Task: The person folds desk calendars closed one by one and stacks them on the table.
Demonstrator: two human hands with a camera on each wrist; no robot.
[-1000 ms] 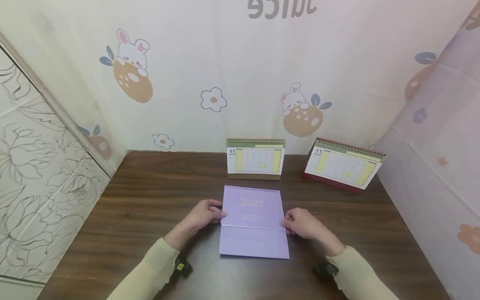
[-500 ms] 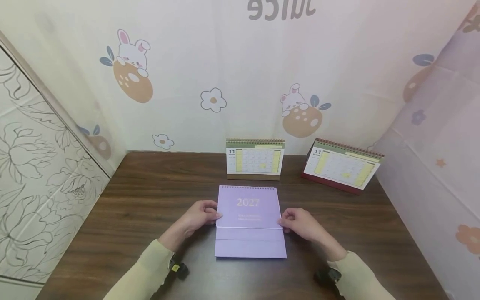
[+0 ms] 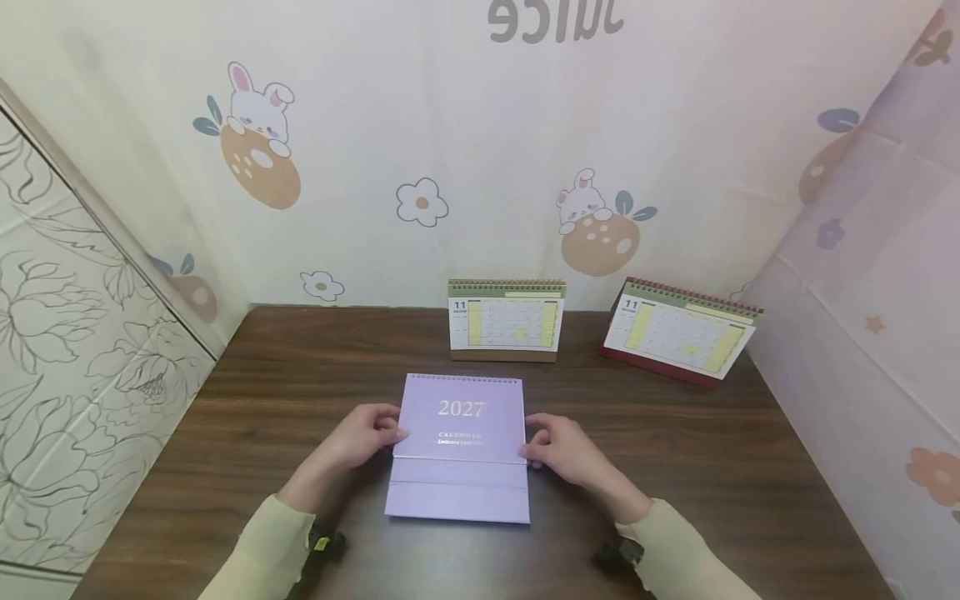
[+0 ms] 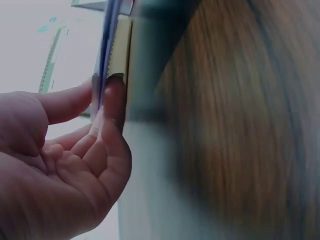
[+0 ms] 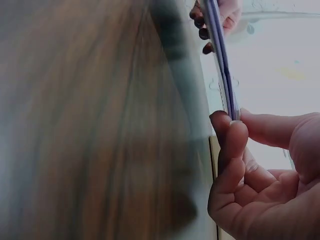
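While pinching purple calendar [image 3: 459, 454] at both sides with left-hand grip [image 3: 363, 435] and right-hand grip [image 3: 564, 450], holds it over the tabletop [image 3: 315, 362], before brown-based calendar [image 3: 506, 323] near back edge.

The person wears a long-sleeved top in a pale, creamy yellow-green, the cloth plain and matte. The left sleeve [image 3: 251, 554] and the right sleeve [image 3: 684, 552] match, each loose along the forearm, with soft folds and a slightly wavy edge at the cuff. Both cuffs end short of the wrist. A small black device [image 3: 327, 545] shows beside the left cuff, marked with a bright yellow patch [image 3: 322, 543]. Its dark counterpart [image 3: 619, 553] sits by the right cuff, with a greyish part; finer details are too small to tell. The left grip [image 3: 358, 437] and right grip [image 3: 562, 452] are bare hands.
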